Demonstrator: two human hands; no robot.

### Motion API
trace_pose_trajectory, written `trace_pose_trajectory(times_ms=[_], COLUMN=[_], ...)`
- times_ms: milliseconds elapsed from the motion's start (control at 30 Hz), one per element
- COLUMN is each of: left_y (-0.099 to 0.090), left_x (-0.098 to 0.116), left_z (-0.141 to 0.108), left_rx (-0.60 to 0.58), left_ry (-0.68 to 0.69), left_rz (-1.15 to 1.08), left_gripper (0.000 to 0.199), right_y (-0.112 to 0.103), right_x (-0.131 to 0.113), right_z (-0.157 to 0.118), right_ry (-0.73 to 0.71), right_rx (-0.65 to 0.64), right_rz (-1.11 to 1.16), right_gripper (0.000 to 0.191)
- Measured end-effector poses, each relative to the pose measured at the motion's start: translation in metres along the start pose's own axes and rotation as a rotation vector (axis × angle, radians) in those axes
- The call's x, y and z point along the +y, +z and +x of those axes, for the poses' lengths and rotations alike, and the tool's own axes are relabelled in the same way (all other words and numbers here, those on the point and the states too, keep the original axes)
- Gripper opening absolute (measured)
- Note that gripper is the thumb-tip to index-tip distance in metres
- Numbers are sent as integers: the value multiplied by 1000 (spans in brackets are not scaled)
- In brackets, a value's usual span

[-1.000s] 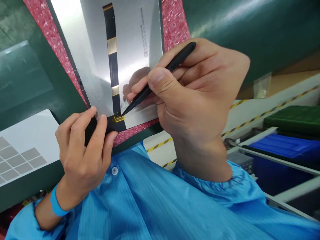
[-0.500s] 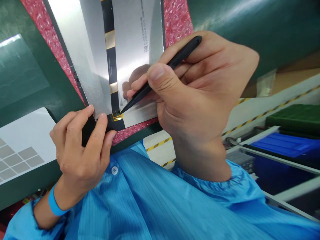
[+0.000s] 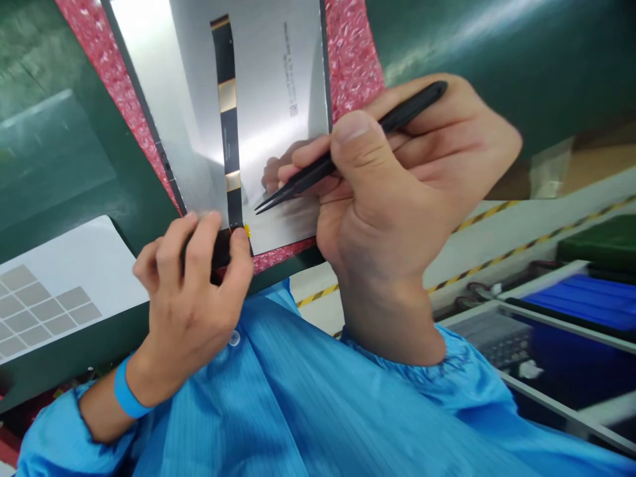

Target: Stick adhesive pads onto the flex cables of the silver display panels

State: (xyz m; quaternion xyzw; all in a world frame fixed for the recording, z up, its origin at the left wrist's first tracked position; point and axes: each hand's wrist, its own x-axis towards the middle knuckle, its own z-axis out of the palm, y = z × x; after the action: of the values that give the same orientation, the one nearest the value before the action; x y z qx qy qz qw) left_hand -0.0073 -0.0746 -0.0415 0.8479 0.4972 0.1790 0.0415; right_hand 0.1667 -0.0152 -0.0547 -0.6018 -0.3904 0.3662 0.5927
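Tweezers (image 3: 308, 177) gripped by the right hand (image 3: 397, 192) overhang the silver panel (image 3: 268, 119). The spread left hand (image 3: 193, 291) partly hides the panel's edge; pink wrap (image 3: 350, 59) lies beneath, a white sheet (image 3: 99, 248) nearby.

Illegible print (image 3: 291, 69) on silver panel (image 3: 271, 122)

black tweezers (image 3: 309, 175) are leaning over a shiny silver sheet (image 3: 265, 99)
a long black strip (image 3: 229, 140) with gold patches is lying on it, near the parted tips
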Motion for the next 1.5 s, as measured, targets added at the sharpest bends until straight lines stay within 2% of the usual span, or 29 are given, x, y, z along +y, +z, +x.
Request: trace_pose_trajectory(times_ms=[167, 267, 400, 467, 533, 600, 700, 767, 833, 900, 1000, 1200, 1367, 1500], left_y=[3, 1, -13, -28, -47, -64, -73, -69, -64, -61, -61, -59, -59, -59], left_x=[4, 7, 2, -17, -47, -79, -115, -124, -125, -122, -120, -121, -121, -120], left_z=[-3, -11, -27, -41, -60, -84, -113, -122, -125, -124, -122, -123, -123, -121], left_rx=[-46, -29, 2, 25, 60, 75, 5, -31, -31, -26, -30, -30, -30, -32], left_ry=[-49, -117, -198, -185, -188, -239, -292, -288, -285, -284, -282, -278, -294, -307], left_rz=[3, 40, 62, 2, -75, -100, -60, -41, -40, -48, -56, -59, -69, -87], left_gripper=[40, 41, 34, 30, 28, 40, 64, 69, 69, 69, 68, 71, 70, 70], right_y=[9, 13, 13, 17, 28, 46, 83, 108, 125, 133, 135, 137, 140, 145], right_x=[2, 3, 3, -3, -13, -25, -35, -32, -23, -15, -8, -10, -12, -8], right_z=[-1, -1, -2, -5, -14, -30, -62, -79, -89, -93, -90, -85, -83, -88], right_ry=[-87, -105, -148, -141, -114, -100, -68, -37, -30, -45, -52, 12, 91, 120], right_rx=[44, 79, 113, 104, 60, -15, -228, -393, -513, -570, -609, -693, -715, -684], right_rz=[79, 124, 211, 215, 188, 176, 189, 171, 141, 116, 85, 13, -16, 55], right_gripper=[17, 16, 17, 18, 20, 22, 21, 20, 22, 25, 26, 36, 39, 40])
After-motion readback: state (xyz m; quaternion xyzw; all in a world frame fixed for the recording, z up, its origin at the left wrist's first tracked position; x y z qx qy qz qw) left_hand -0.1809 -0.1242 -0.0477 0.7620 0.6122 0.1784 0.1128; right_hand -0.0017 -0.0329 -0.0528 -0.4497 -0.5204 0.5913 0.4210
